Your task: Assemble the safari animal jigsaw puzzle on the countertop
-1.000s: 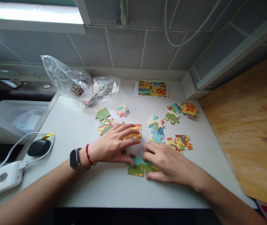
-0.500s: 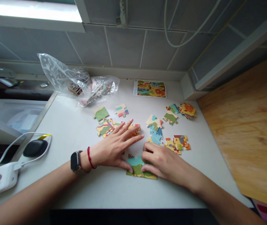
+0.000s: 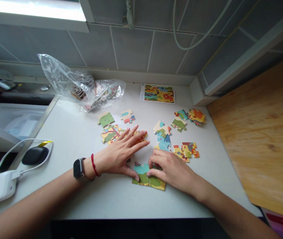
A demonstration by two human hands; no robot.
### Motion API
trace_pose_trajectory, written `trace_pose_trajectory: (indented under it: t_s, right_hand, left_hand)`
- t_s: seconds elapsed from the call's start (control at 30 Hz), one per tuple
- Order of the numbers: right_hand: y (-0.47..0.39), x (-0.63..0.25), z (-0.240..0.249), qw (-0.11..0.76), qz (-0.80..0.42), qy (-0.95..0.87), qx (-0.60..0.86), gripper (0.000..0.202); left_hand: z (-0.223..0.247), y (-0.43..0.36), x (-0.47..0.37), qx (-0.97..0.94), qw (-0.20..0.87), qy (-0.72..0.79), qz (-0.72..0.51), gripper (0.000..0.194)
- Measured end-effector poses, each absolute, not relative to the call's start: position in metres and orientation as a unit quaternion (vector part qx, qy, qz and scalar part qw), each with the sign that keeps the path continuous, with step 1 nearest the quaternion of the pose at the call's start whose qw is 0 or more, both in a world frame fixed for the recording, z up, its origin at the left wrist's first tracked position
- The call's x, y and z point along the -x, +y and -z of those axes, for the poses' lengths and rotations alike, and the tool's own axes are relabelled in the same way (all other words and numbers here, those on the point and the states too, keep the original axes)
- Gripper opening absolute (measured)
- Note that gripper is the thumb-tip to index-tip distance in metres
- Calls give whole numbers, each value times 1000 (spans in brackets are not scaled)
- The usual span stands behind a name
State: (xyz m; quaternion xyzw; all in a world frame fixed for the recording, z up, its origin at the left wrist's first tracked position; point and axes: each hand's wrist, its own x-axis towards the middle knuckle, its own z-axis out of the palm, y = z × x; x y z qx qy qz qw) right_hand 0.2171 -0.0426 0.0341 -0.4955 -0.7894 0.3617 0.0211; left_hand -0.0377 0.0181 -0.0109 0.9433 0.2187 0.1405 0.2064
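**Puzzle pieces (image 3: 144,181) meet beneath two bare hands, with little room for a slip**

The joined green-and-turquoise section lies flat on a pale counter (image 3: 94,200), near its six o'clock edge. The left hand (image 3: 116,156) is spread wide and palm down, its thumb at the section's nine o'clock side. The right hand (image 3: 173,170) curls over the three o'clock side; whether its fingers pinch a piece, the view cannot tell.

A seam shows between the two lower pieces. Uneven pressure from the curled fingers could spring it apart or crease a tab that is out of line. The outstretched left fingers reach over the yellow cluster (image 3: 109,134) toward eleven o'clock, and a sideways sweep could scatter it. Toward one o'clock, blue pieces (image 3: 163,142) sit just beyond the right knuckles, where a forward push might knock them askew.
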Motion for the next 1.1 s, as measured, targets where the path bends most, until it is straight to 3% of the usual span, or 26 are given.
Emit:
trace_pose_trajectory:
  t_s: [0.47, 0.63, 0.8, 0.87, 0.97, 1.1]
  right_hand:
    - [-42, -220, -29, 42, -329, -834, 441, 26]
    - [-31, -239, -36, 208, -329, -784, 483, 32]
    - [-2, -280, -33, 392, -148, -644, 641, 38]
    - [10, -297, -26, 389, -73, -620, 677, 32]
    - [25, -318, -12, 303, 19, -650, 697, 31]
    - [36, -330, 6, 192, 31, -671, 715, 41]
  left_hand:
    - [13, 18, 39, -940, 213, 227, -137, 115]
    - [13, 21, 40, -941, 206, 225, -146, 115]
    - [11, 28, 44, -938, 177, 250, -162, 90]
    - [10, 31, 45, -935, 169, 258, -174, 79]
    - [9, 33, 46, -933, 169, 257, -187, 69]
    - [10, 33, 46, -934, 173, 252, -186, 61]
